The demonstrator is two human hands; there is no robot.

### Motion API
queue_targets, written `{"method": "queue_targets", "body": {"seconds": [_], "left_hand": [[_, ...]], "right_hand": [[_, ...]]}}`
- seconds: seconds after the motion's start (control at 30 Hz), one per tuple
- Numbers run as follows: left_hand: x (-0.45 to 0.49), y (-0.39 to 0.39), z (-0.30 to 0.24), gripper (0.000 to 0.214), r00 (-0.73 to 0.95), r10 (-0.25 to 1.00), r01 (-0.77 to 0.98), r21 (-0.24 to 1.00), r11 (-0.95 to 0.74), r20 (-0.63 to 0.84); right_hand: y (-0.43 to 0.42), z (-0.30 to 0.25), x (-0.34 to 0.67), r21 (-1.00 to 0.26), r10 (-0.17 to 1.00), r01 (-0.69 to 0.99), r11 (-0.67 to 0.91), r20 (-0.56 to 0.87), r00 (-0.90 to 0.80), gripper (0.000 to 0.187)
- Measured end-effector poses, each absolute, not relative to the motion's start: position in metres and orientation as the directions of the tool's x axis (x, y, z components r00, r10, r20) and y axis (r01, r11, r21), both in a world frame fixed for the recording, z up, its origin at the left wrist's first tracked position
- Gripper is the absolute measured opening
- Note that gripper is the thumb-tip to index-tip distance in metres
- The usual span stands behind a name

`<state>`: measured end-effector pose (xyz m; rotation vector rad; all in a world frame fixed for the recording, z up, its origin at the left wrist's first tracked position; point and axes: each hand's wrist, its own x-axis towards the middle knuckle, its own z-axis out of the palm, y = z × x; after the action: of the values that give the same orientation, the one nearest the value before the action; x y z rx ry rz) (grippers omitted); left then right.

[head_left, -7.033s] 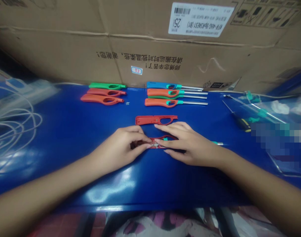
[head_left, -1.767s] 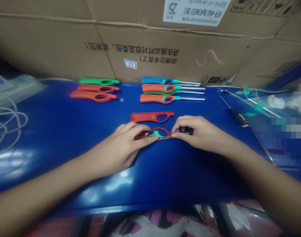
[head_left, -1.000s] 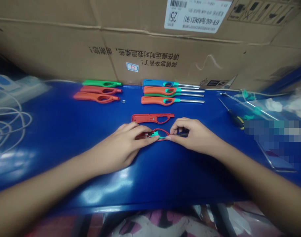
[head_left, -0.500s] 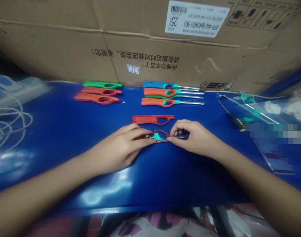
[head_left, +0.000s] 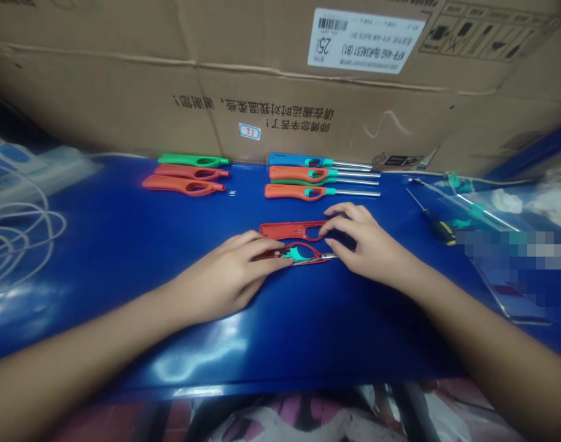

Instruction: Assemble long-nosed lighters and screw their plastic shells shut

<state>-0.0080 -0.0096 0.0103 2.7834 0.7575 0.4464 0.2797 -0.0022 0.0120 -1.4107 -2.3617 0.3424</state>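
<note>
While the left hand (head_left: 229,273) kept its fingers pinched on the open lighter half (head_left: 303,254) lying on the worktop (head_left: 124,245), the right hand (head_left: 370,248) had left that piece's far end. It now gripped, by its fingertips, the loose red cover shell (head_left: 285,231) just behind, which had slid slightly rightward, close beside the open half.
</note>
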Motion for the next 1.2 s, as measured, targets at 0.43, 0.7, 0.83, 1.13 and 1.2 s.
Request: {"method": "queue_targets", "body": {"seconds": [0.43,0.7,0.83,1.13,1.2], "left_hand": [[-0.012,-0.004,0.020,0.035,0.686,0.551,0.508,0.230,-0.830,0.476],[-0.016,-0.004,0.020,0.035,0.737,0.499,0.502,0.126,-0.856,0.456],[-0.015,-0.005,0.020,0.031,0.744,0.509,0.486,0.173,-0.857,0.433],[-0.017,-0.004,0.022,0.029,0.789,0.511,0.464,0.213,-0.860,0.341],[-0.016,-0.004,0.021,0.029,0.795,0.519,0.469,0.222,-0.855,0.315]], "right_hand": [[-0.006,0.025,0.278,-0.653,0.916,0.644,0.398,0.245,-0.318,0.003],[-0.017,0.031,0.260,-0.972,0.947,0.235,-0.031,-0.104,-0.304,0.016],[-0.019,0.030,0.259,-0.947,0.945,0.319,0.032,-0.075,-0.319,0.026],[-0.016,0.021,0.265,-0.551,0.786,0.597,0.583,0.195,-0.587,0.030],[-0.014,0.021,0.266,-0.546,0.778,0.596,0.589,0.185,-0.600,0.029]]}}
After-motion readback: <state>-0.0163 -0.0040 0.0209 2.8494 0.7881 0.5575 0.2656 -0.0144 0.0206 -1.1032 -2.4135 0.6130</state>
